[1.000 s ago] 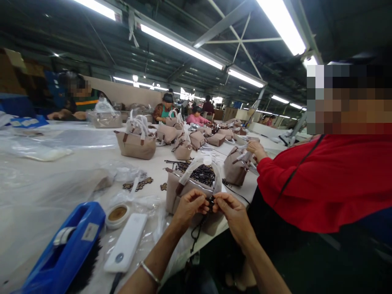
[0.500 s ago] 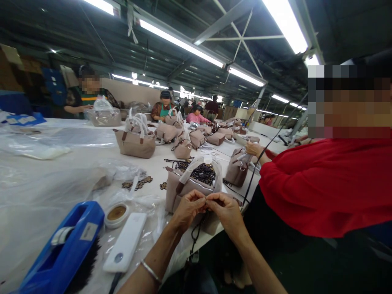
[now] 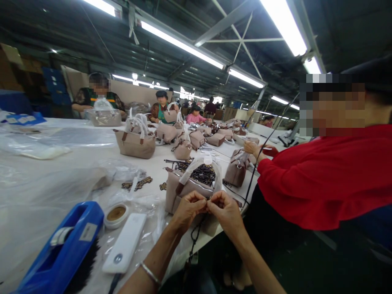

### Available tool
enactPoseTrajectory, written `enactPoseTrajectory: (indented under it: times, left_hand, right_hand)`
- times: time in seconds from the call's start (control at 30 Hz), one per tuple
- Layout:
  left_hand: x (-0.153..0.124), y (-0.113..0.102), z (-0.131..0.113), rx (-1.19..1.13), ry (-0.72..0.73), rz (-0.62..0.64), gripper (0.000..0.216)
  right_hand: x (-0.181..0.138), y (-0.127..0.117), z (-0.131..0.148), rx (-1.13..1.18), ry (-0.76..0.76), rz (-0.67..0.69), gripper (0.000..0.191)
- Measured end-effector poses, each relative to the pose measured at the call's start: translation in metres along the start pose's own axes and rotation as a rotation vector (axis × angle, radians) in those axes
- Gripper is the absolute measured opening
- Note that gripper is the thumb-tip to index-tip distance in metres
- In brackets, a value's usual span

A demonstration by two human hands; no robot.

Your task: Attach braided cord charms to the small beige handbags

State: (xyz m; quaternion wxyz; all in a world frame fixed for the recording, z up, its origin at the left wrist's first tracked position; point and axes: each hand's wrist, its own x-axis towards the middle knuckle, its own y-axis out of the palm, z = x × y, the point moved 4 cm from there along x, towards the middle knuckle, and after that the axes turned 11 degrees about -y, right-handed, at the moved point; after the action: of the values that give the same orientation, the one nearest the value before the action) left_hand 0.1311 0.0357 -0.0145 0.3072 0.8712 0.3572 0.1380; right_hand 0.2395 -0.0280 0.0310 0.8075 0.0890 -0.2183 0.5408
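Bringing Fingertips Together at the Front of the Bag (image 3: 171, 194)

We see the gap between the hands closed up. A second ago the left hand (image 3: 187, 208) and the right hand (image 3: 225, 207) worked slightly apart, with a small dark fitting (image 3: 208, 199) plain between them; now their fingertips all but meet, and only a speck of it shows. On each hand, thumb and forefinger are pressed together, pinching that fitting. The fingers cover so much that we cannot tell whether it is joined to anything.

We judge this a finer stage of handling, done by fingertip, with both hands needed at one small spot. The bag has not shifted to suit them: it stands upright near the edge of the white table (image 3: 161, 163), just behind the hands, its wrapped handles (image 3: 217, 175) raised. A dark cord (image 3: 194, 237) hangs below the hands.

Behind the bag, through the handles, we see a heap of dark strands (image 3: 203, 173). To the left lie a tape roll (image 3: 115, 222), a white device (image 3: 127, 241) and a blue dispenser (image 3: 90, 222), all untouched. To the right, a co-worker in a red top (image 3: 306, 175) has both hands by another bag (image 3: 235, 169).
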Motion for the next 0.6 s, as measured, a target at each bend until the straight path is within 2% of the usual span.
enactPoseTrajectory:
  times: [0.4,0.6]
  left_hand:
    - [-0.0026,0.0020,0.0014,0.040,-0.024,0.002,0.030]
    - [-0.0054,-0.0014,-0.0050,0.262,0.005,-0.089,0.030]
  right_hand:
    - [-0.0012,-0.0027,-0.0020,-0.029,0.017,0.011,0.021]
    - [0.0005,-0.0038,-0.0048,-0.145,0.001,0.023,0.016]
